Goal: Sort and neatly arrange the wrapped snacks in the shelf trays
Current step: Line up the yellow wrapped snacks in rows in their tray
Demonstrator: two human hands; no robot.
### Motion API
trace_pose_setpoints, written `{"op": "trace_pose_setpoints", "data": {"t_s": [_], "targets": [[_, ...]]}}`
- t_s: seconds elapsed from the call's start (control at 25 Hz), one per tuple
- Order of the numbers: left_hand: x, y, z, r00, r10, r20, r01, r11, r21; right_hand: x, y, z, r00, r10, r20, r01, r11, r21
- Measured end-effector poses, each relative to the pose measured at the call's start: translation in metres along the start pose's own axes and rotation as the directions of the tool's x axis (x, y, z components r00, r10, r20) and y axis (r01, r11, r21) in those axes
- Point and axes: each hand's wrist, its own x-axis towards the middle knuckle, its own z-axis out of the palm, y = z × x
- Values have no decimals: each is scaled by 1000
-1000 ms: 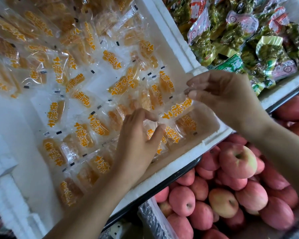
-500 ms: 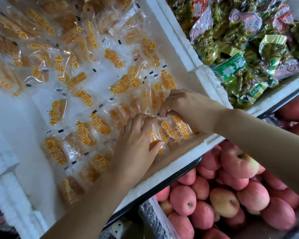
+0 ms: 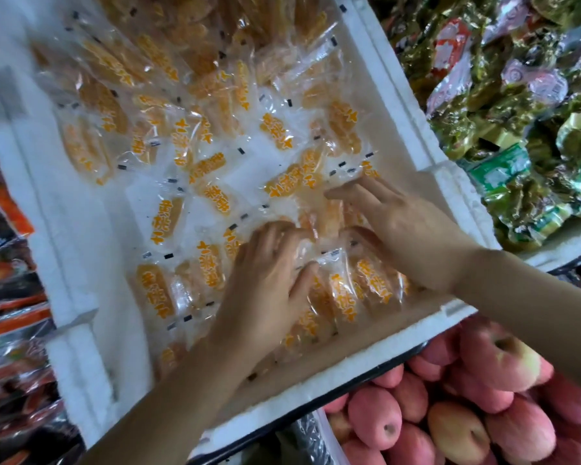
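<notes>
The right hand (image 3: 403, 226), raised earlier, now lies flat on snack packets (image 3: 373, 283) beside the left hand (image 3: 269, 280).

clear snack wrappers (image 3: 163, 223): orange Chinese characters, motion-blurred, seemingly 黄桃干 | green packet (image 3: 498, 169): pale printed characters, unreadable | red-and-white packets (image 3: 450, 45): round logo marks, illegible

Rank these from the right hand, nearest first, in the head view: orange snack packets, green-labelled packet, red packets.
1. orange snack packets: under the right hand, touching it.
2. green-labelled packet: off to the right.
3. red packets: far left.
</notes>
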Motion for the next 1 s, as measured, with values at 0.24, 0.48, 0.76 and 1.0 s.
{"op": "trace_pose_setpoints", "data": {"t_s": [0.24, 0.48, 0.76, 1.0], "targets": [[22, -76, -44, 887, -431, -166, 456, 873, 172, 97, -33, 36, 988, 94, 124, -112, 984, 139], [33, -109, -54, 787, -612, -81, 616, 785, 59, 146, -76, 72, 955, 258, 148, -264, 964, 27], [33, -100, -85, 755, -602, -260, 586, 797, -144, 155, -82, 44, 892, 441, 104, -449, 830, 331], [-5, -67, -100, 785, -619, 13, 602, 757, -254, 92, -106, 33, 921, 354, 162, -388, 796, 465]]}}
